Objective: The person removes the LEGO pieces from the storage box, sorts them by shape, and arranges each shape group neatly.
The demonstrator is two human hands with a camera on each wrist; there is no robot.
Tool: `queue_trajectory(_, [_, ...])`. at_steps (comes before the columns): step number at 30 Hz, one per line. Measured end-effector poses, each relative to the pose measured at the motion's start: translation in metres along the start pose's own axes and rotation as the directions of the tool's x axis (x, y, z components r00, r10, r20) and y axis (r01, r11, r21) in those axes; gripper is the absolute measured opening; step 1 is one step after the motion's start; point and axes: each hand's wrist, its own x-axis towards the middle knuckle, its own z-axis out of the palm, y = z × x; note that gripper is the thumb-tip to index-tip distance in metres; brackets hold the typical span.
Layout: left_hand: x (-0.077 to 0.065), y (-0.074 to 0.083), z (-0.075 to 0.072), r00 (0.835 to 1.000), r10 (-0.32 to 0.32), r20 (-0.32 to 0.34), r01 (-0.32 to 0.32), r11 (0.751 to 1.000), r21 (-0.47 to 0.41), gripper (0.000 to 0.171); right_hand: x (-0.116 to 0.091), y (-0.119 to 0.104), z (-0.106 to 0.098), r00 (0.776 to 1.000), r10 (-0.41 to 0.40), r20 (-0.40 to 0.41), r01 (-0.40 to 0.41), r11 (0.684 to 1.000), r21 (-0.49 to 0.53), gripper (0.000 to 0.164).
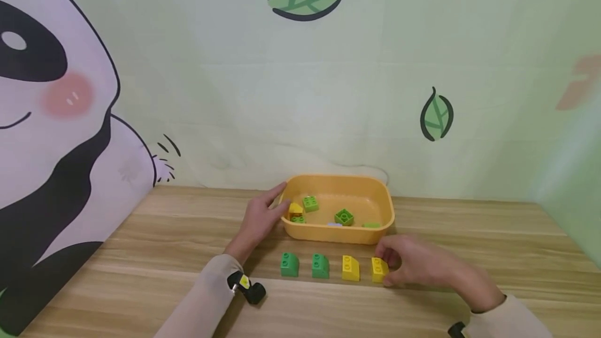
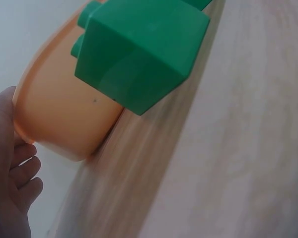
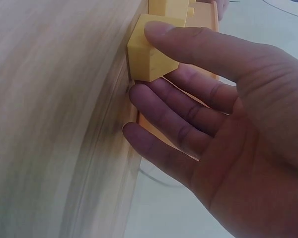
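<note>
In the head view my left hand [image 1: 263, 215] grips the left rim of an orange plastic tub [image 1: 338, 234], thumb over the edge; the left wrist view shows other fingers curled below the rim. My right hand [image 1: 418, 261] pinches a yellow sloped toy brick [image 1: 379, 270] between thumb and fingers, at the right end of a row on the table. Beside it stand another yellow brick [image 1: 350, 268] and two green sloped bricks, one [image 1: 320, 266] nearer the middle and one [image 1: 289, 264] at the left end. The right wrist view shows the thumb on the pinched brick [image 3: 141, 54].
Inside the tub lie a light green brick [image 1: 310, 203], an upturned green brick [image 1: 344, 217], a yellow piece [image 1: 295, 209] and a few partly hidden pieces. The wooden table [image 1: 197, 254] meets a pale green wall cloth [image 1: 225, 93] just behind the tub.
</note>
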Motion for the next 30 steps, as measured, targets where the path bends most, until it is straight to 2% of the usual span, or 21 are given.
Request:
queue_trajectory(14, [0.0,0.0,0.001,1.0,-0.007,-0.007,0.007,1.0,0.013,0.056,-0.001,0.0,0.001,1.0,0.021,0.006,-0.021,1.0,0.01,0.039])
queue_trajectory(21, [0.0,-0.001,0.002,1.0,-0.007,0.002,0.007,1.0,-0.009,0.057,-0.002,0.003,-0.005,0.998,0.039,0.041,-0.043,0.994,0.096,0.043])
queue_trajectory(25, [0.001,-0.001,0.001,1.0,-0.004,-0.002,0.004,1.0,-0.013,0.056,-0.006,0.001,-0.011,1.0,-0.002,0.023,0.0,0.996,0.09,0.041])
queue_trajectory(30, [0.0,0.0,0.0,1.0,-0.011,-0.001,0.011,1.0,-0.013,0.056,-0.011,-0.004,-0.017,1.0,0.005,-0.014,-0.005,0.998,0.058,0.04])
